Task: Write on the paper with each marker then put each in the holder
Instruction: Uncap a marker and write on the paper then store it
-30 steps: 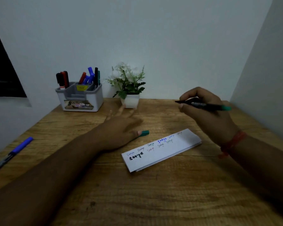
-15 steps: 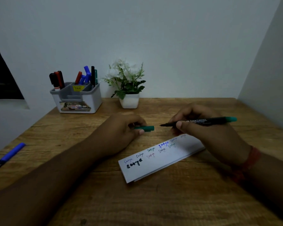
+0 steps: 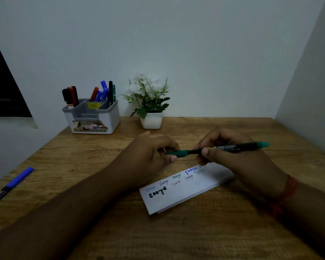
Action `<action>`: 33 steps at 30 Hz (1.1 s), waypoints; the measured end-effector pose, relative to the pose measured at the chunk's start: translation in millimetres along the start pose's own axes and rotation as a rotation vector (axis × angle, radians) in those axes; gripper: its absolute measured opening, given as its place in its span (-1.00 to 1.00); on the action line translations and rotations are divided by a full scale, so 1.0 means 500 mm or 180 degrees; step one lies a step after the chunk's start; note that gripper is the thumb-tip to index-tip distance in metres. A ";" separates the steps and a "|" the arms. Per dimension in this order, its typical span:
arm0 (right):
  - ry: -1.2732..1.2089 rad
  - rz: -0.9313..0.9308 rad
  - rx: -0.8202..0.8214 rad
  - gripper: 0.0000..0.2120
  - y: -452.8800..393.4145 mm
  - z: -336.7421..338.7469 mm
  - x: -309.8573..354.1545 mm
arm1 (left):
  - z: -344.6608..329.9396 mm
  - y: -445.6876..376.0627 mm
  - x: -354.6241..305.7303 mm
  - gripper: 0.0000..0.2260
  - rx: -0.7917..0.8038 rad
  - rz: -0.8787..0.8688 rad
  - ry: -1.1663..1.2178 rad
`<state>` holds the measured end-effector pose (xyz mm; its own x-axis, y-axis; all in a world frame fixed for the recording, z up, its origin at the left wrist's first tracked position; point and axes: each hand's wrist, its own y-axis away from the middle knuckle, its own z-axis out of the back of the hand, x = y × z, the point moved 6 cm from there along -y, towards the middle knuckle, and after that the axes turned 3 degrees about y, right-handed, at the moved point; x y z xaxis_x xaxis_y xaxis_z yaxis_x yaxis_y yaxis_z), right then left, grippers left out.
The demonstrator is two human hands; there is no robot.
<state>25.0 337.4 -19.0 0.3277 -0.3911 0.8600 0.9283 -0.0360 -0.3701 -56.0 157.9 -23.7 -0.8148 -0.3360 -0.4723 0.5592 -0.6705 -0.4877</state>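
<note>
Left hand [image 3: 148, 152]: I see its fingers pinching the green cap [image 3: 176, 153], held just above the bench near the middle.
Right hand [image 3: 231, 156]: its fingers are wrapped round the barrel of the marker [image 3: 231, 147], which lies level, tip toward the left hand.
Change: a second ago the cap lay on the bench under the left hand and the marker was held high and apart; half a second ago cap and tip faced each other with a gap. Now the cap's mouth sits over the tip. I cannot tell whether it is pushed fully home.
Meaning: I judge writing with this marker finished and capping in hand; the holder is the next stop.
Paper [image 3: 186, 186]: folded strip lying slantwise just nearer me than the hands, rows of the same word in several colours; the right hand covers its far end.
Holder [image 3: 94, 117]: at the far left corner of the bench, several markers standing in its compartments, well apart from the hands.
Blue marker [image 3: 17, 181]: lying at the left edge, capped, not in the holder; I judge it outstanding.
Plant [image 3: 150, 102]: potted, at the far edge just right of the holder.
Risk: a half-seated cap could drop off on the way to the holder.
</note>
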 end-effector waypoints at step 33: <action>-0.0203 -0.0645 -0.0064 -0.85 -0.125 -0.107 0.047 | 0.111 0.023 0.098 -0.23 0.0227 0.1025 -0.2040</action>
<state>-34.9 281.2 5.4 0.1457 -0.3150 0.9378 0.9729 -0.1265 -0.1937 -97.8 97.0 -11.6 -0.5529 -0.8317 -0.0501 0.7932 -0.5070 -0.3373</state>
